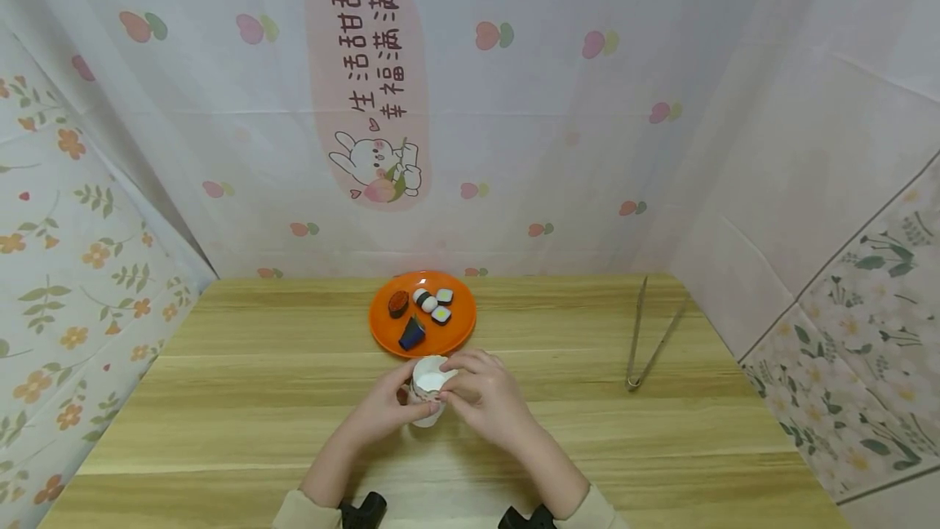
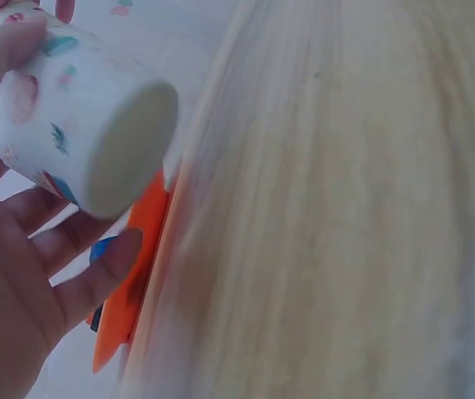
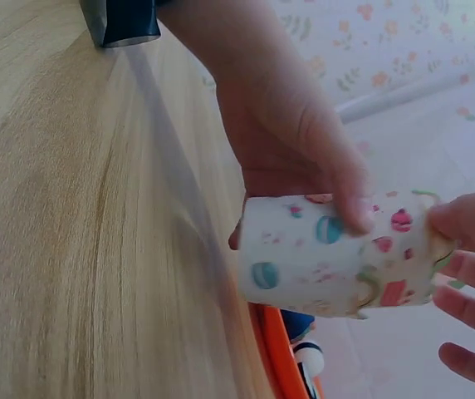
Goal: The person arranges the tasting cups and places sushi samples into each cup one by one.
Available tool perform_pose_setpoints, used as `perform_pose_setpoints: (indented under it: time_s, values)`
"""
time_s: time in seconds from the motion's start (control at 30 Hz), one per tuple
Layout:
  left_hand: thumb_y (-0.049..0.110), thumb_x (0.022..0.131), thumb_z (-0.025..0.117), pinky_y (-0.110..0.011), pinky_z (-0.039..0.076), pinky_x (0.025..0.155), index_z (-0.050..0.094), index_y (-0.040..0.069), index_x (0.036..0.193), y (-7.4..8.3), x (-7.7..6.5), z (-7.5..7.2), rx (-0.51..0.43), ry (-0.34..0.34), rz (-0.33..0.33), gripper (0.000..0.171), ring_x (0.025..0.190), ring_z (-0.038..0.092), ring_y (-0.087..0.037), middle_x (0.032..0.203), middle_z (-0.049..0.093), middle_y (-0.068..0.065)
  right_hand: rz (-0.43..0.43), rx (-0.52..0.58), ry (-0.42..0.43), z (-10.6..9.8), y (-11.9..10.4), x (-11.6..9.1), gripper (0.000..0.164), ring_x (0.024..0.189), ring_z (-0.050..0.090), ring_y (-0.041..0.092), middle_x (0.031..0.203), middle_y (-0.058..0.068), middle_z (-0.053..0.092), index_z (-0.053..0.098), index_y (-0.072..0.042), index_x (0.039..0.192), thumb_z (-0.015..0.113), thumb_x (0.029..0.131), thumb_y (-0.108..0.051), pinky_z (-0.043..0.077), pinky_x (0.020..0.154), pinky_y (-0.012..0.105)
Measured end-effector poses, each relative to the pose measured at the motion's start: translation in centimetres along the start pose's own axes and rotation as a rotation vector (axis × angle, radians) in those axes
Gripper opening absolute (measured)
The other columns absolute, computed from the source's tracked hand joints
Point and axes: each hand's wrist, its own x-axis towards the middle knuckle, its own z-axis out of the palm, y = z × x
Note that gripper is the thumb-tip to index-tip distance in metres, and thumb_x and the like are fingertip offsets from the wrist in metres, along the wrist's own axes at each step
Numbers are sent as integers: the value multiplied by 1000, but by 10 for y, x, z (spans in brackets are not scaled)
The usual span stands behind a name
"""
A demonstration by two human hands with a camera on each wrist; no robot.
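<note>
A small stack of white paper baking cups [image 1: 426, 419] with a printed pattern is held upright over the front middle of the table. My left hand [image 1: 382, 406] grips its side, thumb toward me and fingers round the far side. From the other side, my right hand [image 1: 488, 398] pinches the top rim between thumb and fingers. In the right wrist view the patterned cups [image 3: 304, 253] show an overlapping edge partway along, where one sits inside another. The left wrist view shows the cups' plain round bottom [image 2: 134, 150] facing the table.
Just beyond the hands lies an orange plate [image 1: 463, 325] with several toy sushi pieces, including a dark blue cone-shaped one [image 1: 412, 335] and a red-topped roll [image 1: 398, 304]. Metal tongs [image 1: 636, 349] lie spread at the right of the wooden table [image 1: 242, 398]. Patterned curtains surround it.
</note>
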Motion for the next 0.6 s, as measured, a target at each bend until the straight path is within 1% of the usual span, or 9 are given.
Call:
perform_pose_setpoints:
  time_s: [0.1,0.2,0.33,0.43,0.6]
  values:
    - [18,83,76,-28,47,71,54,13,130,-14,2,2,43,9,4,52,91,51,-16,113,61,0,11,-8,-19,-1,-1,1,6,109,55,14,105,-2,68,73,-17,79,79,79,-15,45,92,40]
    - [24,83,77,-28,47,71,55,17,129,-20,2,2,48,6,2,52,91,52,-15,111,61,5,6,-31,-37,-1,-1,1,6,108,55,13,104,-3,68,74,-17,82,79,80,-18,44,91,38]
    - [32,82,76,-29,47,73,55,21,128,-19,3,2,41,0,-13,52,92,53,-16,111,61,7,-18,-61,-20,0,-2,2,4,103,56,12,94,-7,68,75,-16,81,79,80,-17,45,89,35]
    - [35,83,76,-29,47,74,54,20,130,-17,3,3,38,5,-20,54,93,53,-17,112,61,6,-31,-58,12,2,-2,2,4,98,57,11,87,-10,68,75,-15,78,79,79,-15,45,88,34]
    - [37,83,75,-30,48,73,53,19,131,-16,3,3,37,15,-47,56,92,53,-17,110,61,7,-49,-32,46,5,-3,1,5,94,58,10,85,-9,68,76,-14,78,80,78,-12,45,86,33]
